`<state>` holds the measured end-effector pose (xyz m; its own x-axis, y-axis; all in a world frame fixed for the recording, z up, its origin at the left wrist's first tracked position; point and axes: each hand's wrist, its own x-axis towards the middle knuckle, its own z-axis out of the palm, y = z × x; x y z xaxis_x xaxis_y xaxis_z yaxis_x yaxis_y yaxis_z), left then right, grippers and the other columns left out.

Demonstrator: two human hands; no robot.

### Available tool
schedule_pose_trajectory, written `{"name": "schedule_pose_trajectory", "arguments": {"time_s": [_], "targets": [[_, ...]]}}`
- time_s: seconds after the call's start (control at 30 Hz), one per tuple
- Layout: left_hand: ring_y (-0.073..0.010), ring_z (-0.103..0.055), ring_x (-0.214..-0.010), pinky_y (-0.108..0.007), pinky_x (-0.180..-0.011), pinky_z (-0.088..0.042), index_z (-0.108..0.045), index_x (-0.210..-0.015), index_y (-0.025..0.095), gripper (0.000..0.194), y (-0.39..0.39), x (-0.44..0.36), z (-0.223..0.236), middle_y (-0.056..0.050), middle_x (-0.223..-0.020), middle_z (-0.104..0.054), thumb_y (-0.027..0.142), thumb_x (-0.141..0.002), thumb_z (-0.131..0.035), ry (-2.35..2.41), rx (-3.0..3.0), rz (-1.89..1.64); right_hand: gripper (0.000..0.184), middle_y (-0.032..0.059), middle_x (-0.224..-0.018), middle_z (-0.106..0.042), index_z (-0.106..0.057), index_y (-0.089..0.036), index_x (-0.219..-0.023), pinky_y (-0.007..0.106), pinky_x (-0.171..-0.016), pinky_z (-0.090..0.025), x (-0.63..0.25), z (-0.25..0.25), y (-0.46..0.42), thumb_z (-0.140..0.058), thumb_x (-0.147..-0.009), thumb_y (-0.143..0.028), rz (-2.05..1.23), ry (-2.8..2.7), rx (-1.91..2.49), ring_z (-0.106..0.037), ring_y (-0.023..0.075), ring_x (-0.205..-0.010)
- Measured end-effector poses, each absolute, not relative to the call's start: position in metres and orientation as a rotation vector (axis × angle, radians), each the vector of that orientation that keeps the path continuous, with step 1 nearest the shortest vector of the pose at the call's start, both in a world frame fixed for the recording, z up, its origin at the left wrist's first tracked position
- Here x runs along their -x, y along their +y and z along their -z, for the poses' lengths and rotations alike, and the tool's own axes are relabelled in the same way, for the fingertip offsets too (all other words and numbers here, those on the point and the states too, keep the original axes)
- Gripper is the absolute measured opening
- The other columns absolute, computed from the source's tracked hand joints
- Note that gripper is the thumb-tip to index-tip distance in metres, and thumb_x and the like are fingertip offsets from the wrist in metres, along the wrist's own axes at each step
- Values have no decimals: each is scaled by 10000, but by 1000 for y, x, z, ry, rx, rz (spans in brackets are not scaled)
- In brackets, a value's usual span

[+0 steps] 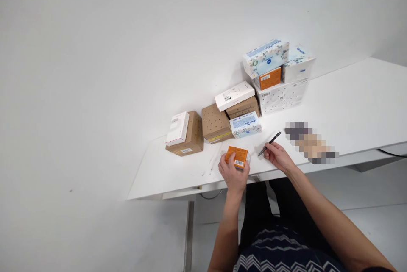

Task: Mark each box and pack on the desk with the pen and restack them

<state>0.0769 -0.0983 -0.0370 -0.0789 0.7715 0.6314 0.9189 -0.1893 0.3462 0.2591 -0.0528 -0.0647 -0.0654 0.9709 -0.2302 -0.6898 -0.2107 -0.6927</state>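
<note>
My left hand (pixel 233 173) grips a small orange box (pixel 240 152) near the table's front edge, fingers over its top and side. A barcode label shows on the face toward me, and something clear or whitish shows at its right side. In my right hand (pixel 277 156) is a slim black pen (pixel 269 143), pinched near its middle and tilted, its lower end pointing left toward the orange box. Pen and box are apart. Just behind the orange box lies a blue-and-white tissue pack (pixel 246 125).
Brown dotted cartons (pixel 216 123) stand along the wall, white flat boxes (pixel 235 95) on top of two. At the back right, tissue packs (pixel 266 58) and another orange box (pixel 270 79) sit on a white dotted carton (pixel 282 96). A pixelated patch covers something on the white table (pixel 349 106).
</note>
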Motion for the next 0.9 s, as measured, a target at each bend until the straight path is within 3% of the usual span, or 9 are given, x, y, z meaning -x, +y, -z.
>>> {"name": "schedule_pose_trajectory", "arguments": {"time_s": [0.2,0.33,0.53,0.9], "targets": [[-345,-437,-1186,-502,-933,-416,-506,-1259,198,620,-108,-71,44,-168,-1288,-366,346,-685,-687,-1944,2079,1080,331,-64,-536,-501,-518,-198,-702,210,-454,-362,-259,68,-52,-781,-649,-392,-1619,-485,805,-458,67,-469],[-321,-456,-1184,-481,-937,-442,-422,-1329,213,672,-112,-70,46,-164,-1298,-327,290,-707,-663,-2005,2165,1141,349,-63,-522,-493,-503,-200,-679,215,-443,-362,-258,66,-53,-786,-641,-401,-1611,-491,822,-454,73,-464],[-295,-468,-1178,-459,-935,-464,-363,-1314,194,665,-111,-71,50,-160,-1228,-374,260,-726,-665,-1977,2189,1247,339,-60,-517,-498,-498,-201,-672,206,-444,-363,-258,66,-53,-777,-660,-394,-1611,-490,814,-455,69,-469],[-311,-458,-1200,-485,-928,-462,-314,-1264,158,758,-106,-68,68,-186,-1197,-427,416,-687,-733,-1846,2089,1360,361,-57,-486,-515,-472,-202,-630,195,-419,-368,-256,63,-55,-793,-641,-366,-1597,-447,809,-457,67,-446]]}}
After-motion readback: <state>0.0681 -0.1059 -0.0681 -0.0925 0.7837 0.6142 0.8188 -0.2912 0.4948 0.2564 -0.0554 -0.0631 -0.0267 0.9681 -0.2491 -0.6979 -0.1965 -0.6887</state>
